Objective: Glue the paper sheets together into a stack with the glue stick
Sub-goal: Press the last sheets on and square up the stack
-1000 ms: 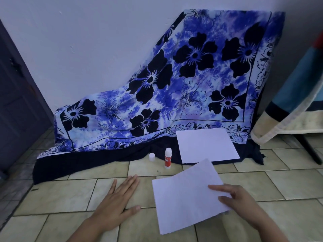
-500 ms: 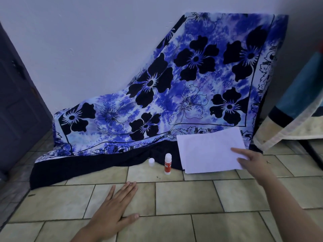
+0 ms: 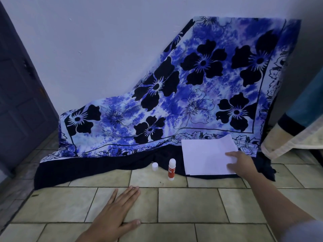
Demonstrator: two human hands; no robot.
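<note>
The white paper sheets [image 3: 206, 158] lie stacked at the back, half on the dark hem of a blue flowered cloth [image 3: 192, 95], half on the tiled floor. The top sheet's far right corner curls up a little. My right hand [image 3: 239, 163] rests on the stack's right edge, thumb and fingers spread on top of the paper. A red and white glue stick [image 3: 171, 169] stands upright just left of the sheets, with a small white cap [image 3: 155, 166] beside it. My left hand [image 3: 117, 212] lies flat on the floor in front, palm down, holding nothing.
The flowered cloth drapes over something leaning on the white wall [image 3: 96, 49]. A dark door [image 3: 19, 102] is at the left. A striped blue and cream fabric [image 3: 297, 123] hangs at the right. Beige floor tiles [image 3: 188, 205] stretch between my hands.
My right hand carried a sheet from the near floor to the back and laid it on the other sheet. It now rests on the stack. My left hand stayed on the floor.
</note>
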